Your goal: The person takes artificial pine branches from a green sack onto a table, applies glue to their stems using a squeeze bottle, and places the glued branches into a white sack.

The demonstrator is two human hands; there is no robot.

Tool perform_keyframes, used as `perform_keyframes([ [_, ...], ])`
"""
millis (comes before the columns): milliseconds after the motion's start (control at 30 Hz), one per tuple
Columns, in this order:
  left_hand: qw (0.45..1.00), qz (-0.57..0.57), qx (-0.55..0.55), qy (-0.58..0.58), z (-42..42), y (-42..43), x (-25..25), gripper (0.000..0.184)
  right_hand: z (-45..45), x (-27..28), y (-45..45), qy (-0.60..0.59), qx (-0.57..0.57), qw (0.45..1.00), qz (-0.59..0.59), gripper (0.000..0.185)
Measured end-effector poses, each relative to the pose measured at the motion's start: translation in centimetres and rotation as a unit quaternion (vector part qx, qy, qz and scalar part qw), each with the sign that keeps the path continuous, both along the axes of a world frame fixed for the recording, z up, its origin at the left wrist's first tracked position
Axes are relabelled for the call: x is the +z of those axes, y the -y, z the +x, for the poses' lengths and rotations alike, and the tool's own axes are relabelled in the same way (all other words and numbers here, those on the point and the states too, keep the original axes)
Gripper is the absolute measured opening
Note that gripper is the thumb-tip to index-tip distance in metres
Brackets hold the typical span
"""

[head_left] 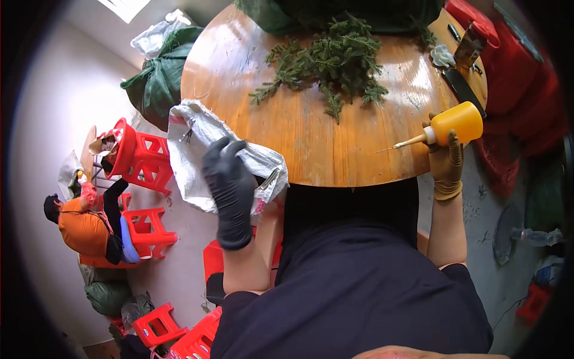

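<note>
Right hand (446,164), gloved: closed around a yellow bottle (457,124), its thin nozzle pointing left across the near right edge of the bench (347,149). Left hand (228,179), dark-gloved: fingers bent, over a white sack (188,164) at the bench's left edge (cannot tell whether it pinches anything). Farther across the bench: green sprigs (344,57), heaped. Beyond, left: red stools (152,221); one seated person (86,230), orange shirt.

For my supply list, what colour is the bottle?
The bottle is yellow-orange, clearest in the head view.
</note>
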State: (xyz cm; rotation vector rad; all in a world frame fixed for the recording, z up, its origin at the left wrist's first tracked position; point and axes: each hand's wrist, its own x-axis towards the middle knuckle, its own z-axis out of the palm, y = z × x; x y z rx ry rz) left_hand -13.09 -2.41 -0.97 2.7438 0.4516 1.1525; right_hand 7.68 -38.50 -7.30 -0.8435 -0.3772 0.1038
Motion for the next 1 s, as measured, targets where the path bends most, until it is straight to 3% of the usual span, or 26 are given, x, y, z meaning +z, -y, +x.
perform_keyframes([
  [100,0.986,0.012,-0.160,-0.047,8.1,3.8,-0.1,0.046,0.0,0.2,-0.1,0.002,-0.004,1.000,-0.014,0.051],
  [267,0.981,-0.003,-0.171,-0.090,16.7,5.3,-3.4,0.039,-0.3,0.2,0.2,0.001,-0.008,1.000,-0.003,0.050],
  [400,0.977,-0.001,-0.168,-0.128,13.8,5.9,-2.7,0.027,-0.4,0.1,0.4,-0.006,-0.015,1.000,0.010,0.052],
  [533,0.959,-0.059,-0.172,-0.218,8.7,7.8,-1.7,0.031,-0.3,-0.1,0.4,-0.006,0.004,1.000,0.008,0.052],
  [833,0.940,-0.172,-0.248,-0.155,5.4,8.0,-2.1,0.043,-0.2,-0.2,0.4,-0.016,0.007,1.000,-0.002,0.052],
  [1000,0.939,-0.191,-0.247,-0.147,6.3,8.2,-2.5,0.039,-0.1,-0.4,0.4,-0.023,0.005,1.000,0.005,0.053],
])
